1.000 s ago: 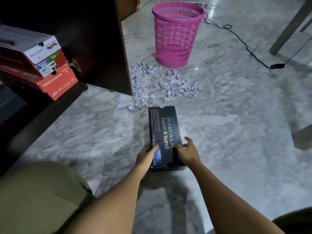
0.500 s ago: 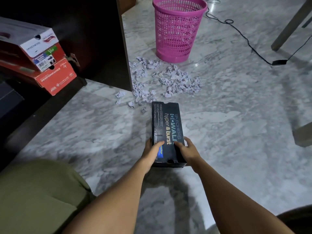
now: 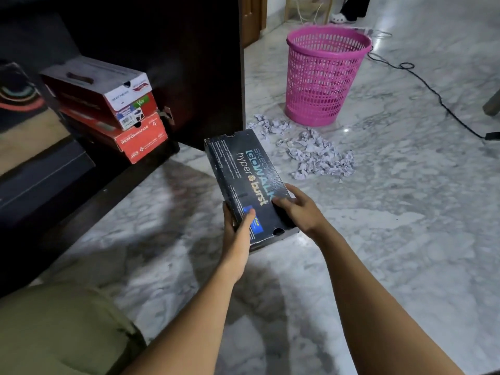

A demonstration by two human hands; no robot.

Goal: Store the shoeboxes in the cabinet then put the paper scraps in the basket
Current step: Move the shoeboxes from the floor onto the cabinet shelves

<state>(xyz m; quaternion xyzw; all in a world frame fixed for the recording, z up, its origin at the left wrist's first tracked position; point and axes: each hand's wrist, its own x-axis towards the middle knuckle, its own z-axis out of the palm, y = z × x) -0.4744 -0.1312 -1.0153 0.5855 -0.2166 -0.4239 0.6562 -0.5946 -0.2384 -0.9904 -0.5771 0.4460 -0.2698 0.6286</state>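
Shoebox (image 3: pixel 244 182) held at its near end between both hands' fingers (image 3: pixel 284 203)

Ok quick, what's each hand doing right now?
Left hand: closed on the near end of the black shoebox, thumb on the lid.
Right hand: holding the same box at its right edge, fingers on the lid.

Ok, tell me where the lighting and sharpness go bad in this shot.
Head view: the cabinet interior is nearly black; a glare spot shines on the marble floor near the pink basket; the arms cast dark shadows; the black shoebox lettering is slightly smeared; wide-angle bending shows at the edges.
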